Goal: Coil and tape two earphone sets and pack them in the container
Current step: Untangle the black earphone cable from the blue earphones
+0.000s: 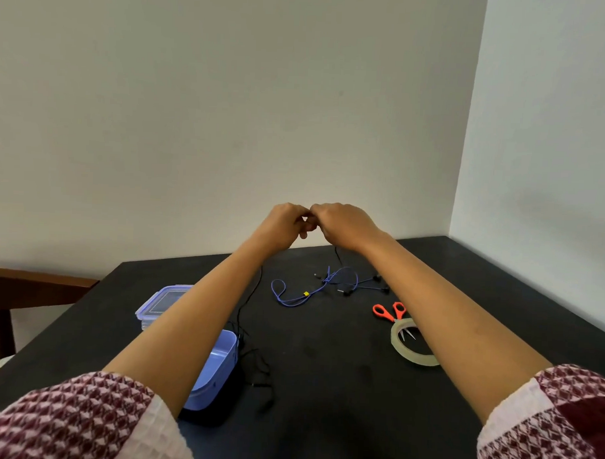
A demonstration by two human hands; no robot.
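Both hands are raised above the far part of the black table, fingertips meeting. My left hand and my right hand pinch a thin black earphone cable. One strand hangs from each hand; the left one trails down to a loose tangle beside the blue container. A blue earphone set lies uncoiled on the table below my hands, its black earbuds spread to the right. The container is open and partly hidden by my left forearm.
The container's clear lid with a blue rim lies behind it at the left. Orange-handled scissors rest with their tips inside a roll of clear tape on the right. A wooden piece of furniture stands left of the table.
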